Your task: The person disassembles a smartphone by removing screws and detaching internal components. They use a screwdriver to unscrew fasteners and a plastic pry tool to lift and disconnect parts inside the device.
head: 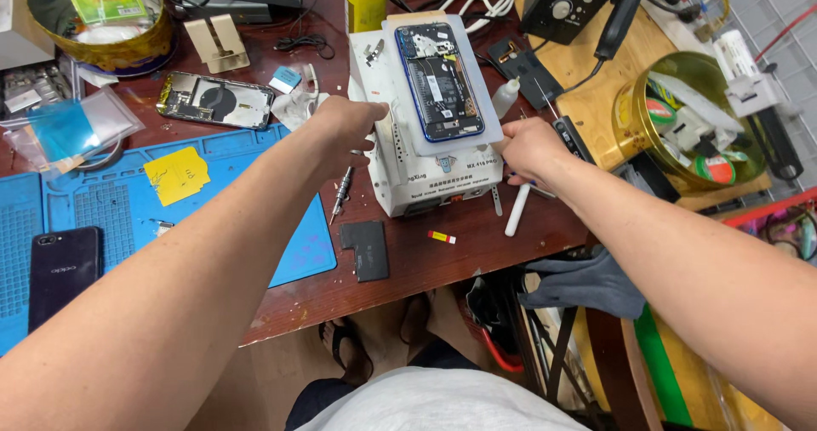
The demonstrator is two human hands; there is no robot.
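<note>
**Bench log: both hands resting at the white heating unit with an opened phone on top**

The brown wooden workbench point(442, 265) is filling most of the view. A blue silicone repair mat point(255, 154) is lying at 9 o'clock on it. At 12 o'clock from frame centre the white box-shaped heating unit point(425, 180) is standing, carrying a pale plate with an opened blue-framed phone point(438, 80), back cover off and internals showing.

The left hand point(345, 129) is curling loosely against the unit's left upper edge, fingers bent; whether it is gripping anything cannot be told. The right hand point(529, 146) is pressing at the unit's right side, at 3 o'clock from the phone, fingers closed; a held item cannot be made out.

A black phone point(61, 269) is lying face up at 8 o'clock on the mat. A second opened phone chassis point(214, 101) is lying at 10 o'clock. A yellow sticky note point(176, 174) is sitting on the mat. A dark flat rectangular part point(368, 248) is lying at 6 o'clock from the unit. A precision screwdriver point(340, 191) is lying just beside the unit's left wall. A white stick-shaped tool point(517, 210) is lying at 5 o'clock from the unit.
</note>
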